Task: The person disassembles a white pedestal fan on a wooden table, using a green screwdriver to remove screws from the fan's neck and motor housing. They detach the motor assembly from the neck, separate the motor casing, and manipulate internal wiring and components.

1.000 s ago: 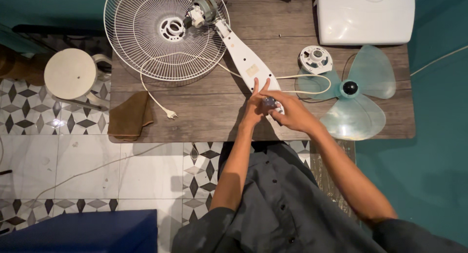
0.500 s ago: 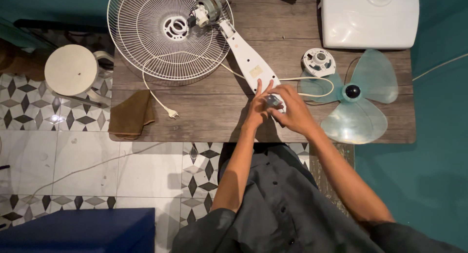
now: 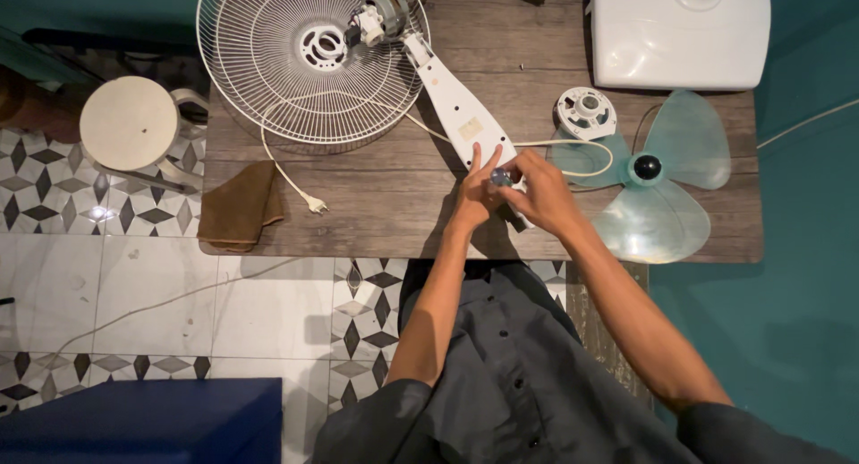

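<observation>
Worked at six o'clock on the white fan neck [image 3: 456, 110], at its lower end, near the front edge of the wooden table [image 3: 385, 222]. Pressed the left hand [image 3: 474, 191] flat there, fingers stretched and narrowly spread along the plastic, gripping nothing. Closed the right hand [image 3: 537, 195] from three o'clock around a small round part [image 3: 501, 176], dark and shiny, pinched at the fingertips just where the two hands met. Judged as fitting or turning that part at the neck's end, with the neck steadied meanwhile; could not tell whether tightening or loosening. Called for next, by that reading: a firm hold on the neck, a careful twist of the fingertips, and care with the white cord [image 3: 573, 146] looping just beside the knuckles. Noted a small pale rectangular sticker [image 3: 468, 128] on the neck at twelve o'clock from the hands, print too small to read. Saw no packages or signs. Found the wire grille [image 3: 277, 70] with its motor [image 3: 380, 17] at eleven o'clock, a white ribbed cap [image 3: 586, 112] at one o'clock, a clear green blade [image 3: 662, 187] at three o'clock, a white base [image 3: 680, 34] beyond it, and a brown cloth [image 3: 237, 204] at nine o'clock.
</observation>
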